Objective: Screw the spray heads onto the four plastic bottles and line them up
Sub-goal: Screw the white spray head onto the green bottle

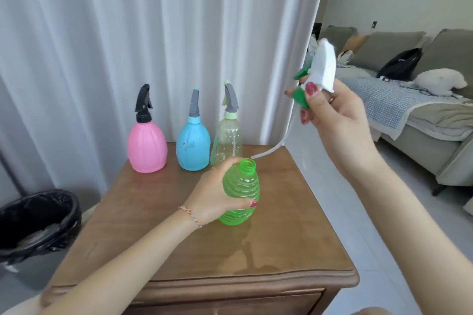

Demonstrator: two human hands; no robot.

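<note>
My left hand (215,197) grips a ribbed green bottle (244,194) with an open neck, tilted, its base on the wooden table (294,225). My right hand (332,115) holds a white and green spray head (321,71) up high to the right. Its thin white tube (277,144) hangs down, and the tube's tip ends just right of the bottle's mouth. At the back of the table stand a pink bottle (147,146) with a black head, a blue bottle (193,147) with a grey head, and a clear pale-green bottle (227,143) with a grey head, side by side.
A white curtain (153,33) hangs right behind the table. A black-lined waste bin (38,222) stands on the floor at the left. A grey sofa (409,100) with blankets and a bag lies to the right across white floor tiles.
</note>
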